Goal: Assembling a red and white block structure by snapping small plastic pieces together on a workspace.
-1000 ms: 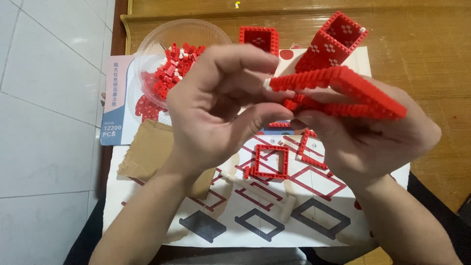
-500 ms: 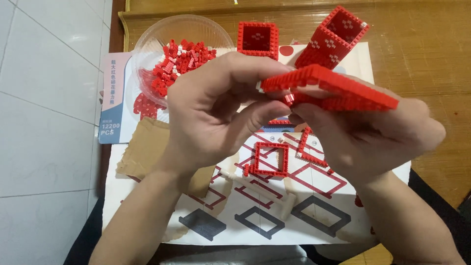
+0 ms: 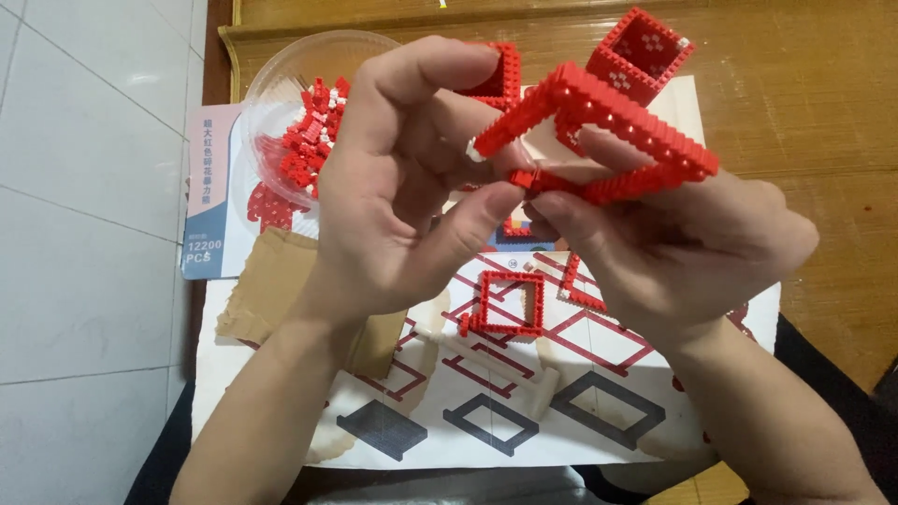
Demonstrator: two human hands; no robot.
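Note:
A red square frame built of small bricks [image 3: 645,140] is held up over the instruction sheet [image 3: 599,374]. My right hand [image 3: 673,243] grips its lower edge from below. My left hand [image 3: 412,187] pinches the frame's near-left corner with thumb and fingers. Below my hands a smaller red brick frame [image 3: 510,304] lies flat on the sheet, with another flat red piece [image 3: 580,285] beside it. A clear plastic bowl [image 3: 281,84] of loose red and white bricks sits at the upper left, behind my left hand.
A red open box-shaped build [image 3: 645,51] stands at the far side of the sheet; another red build [image 3: 505,79] is partly hidden by my left hand. A torn piece of cardboard [image 3: 271,295] and a printed booklet [image 3: 206,206] lie left. White floor tiles [image 3: 84,234] run along the left.
The frame has been tilted up and turned, so its open middle now faces me more. My left fingers have shifted to its near-left corner.

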